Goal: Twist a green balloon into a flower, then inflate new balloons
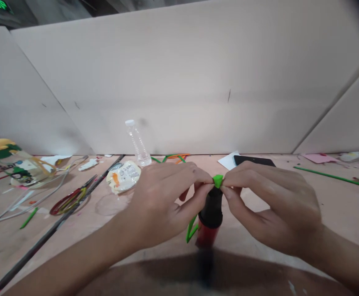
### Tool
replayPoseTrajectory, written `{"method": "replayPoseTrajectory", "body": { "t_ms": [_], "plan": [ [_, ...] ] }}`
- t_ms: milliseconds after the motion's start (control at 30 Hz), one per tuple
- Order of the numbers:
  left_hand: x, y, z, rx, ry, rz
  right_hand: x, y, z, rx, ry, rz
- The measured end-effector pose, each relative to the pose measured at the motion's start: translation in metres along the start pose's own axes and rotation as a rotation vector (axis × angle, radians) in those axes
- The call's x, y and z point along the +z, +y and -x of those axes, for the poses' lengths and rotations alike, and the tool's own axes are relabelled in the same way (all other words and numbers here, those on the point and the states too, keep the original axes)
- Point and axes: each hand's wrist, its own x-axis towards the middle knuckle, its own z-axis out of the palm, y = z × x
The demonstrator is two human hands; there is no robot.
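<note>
A small bright green folded piece (218,181) is pinched between my two hands, at the top of an upright black-and-red cylinder (210,216). My left hand (170,201) grips its left side with thumb and forefinger, while my right hand (272,205) pinches the right side. I cannot tell whether the piece is paper or plastic, or whether it is fixed to the black tip. A bent green strip (191,230) hangs beside the cylinder, just below my left hand; its upper end is hidden by the fingers.
Behind stand white panels (198,82). Leftward are a clear bottle (138,144), a round white packet (123,177), red-and-yellow scissors (71,199), a clear jug with a yellow lid (22,164) and white cable. A black phone-like slab (255,160) and a green stick (330,174) lie rightward.
</note>
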Motion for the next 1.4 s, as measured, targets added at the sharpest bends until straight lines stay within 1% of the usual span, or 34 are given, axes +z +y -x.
{"method": "replayPoseTrajectory", "body": {
  "t_ms": [200, 367, 500, 600, 767, 867, 933, 1067, 1267, 1400],
  "plan": [
    [0.004, 0.004, 0.001, 0.009, 0.029, -0.059, -0.004, -0.006, -0.003, -0.022, -0.052, 0.189],
    [0.005, 0.006, 0.001, 0.084, 0.034, -0.161, -0.005, -0.006, -0.004, -0.096, 0.009, 0.264],
    [0.005, 0.007, 0.001, 0.1, 0.051, -0.233, -0.003, -0.004, -0.004, -0.143, 0.013, 0.258],
    [0.008, 0.006, 0.002, 0.085, 0.068, -0.217, -0.003, -0.005, -0.004, -0.092, 0.021, 0.204],
    [0.014, 0.001, 0.004, 0.01, 0.095, -0.047, -0.008, -0.01, -0.003, 0.073, 0.028, 0.095],
    [0.014, 0.003, 0.005, -0.061, 0.071, -0.013, -0.01, -0.012, -0.001, 0.135, 0.007, 0.108],
    [0.014, 0.006, 0.005, -0.093, 0.053, -0.033, -0.01, -0.013, -0.001, 0.16, 0.019, 0.136],
    [0.014, 0.009, 0.007, -0.099, 0.066, -0.078, -0.008, -0.013, -0.002, 0.154, 0.035, 0.144],
    [0.017, 0.008, 0.011, -0.079, 0.104, -0.097, -0.005, -0.016, -0.001, 0.107, 0.081, 0.157],
    [0.017, 0.009, 0.012, -0.07, 0.153, -0.084, -0.003, -0.016, 0.0, 0.079, 0.098, 0.175]
  ]
}}
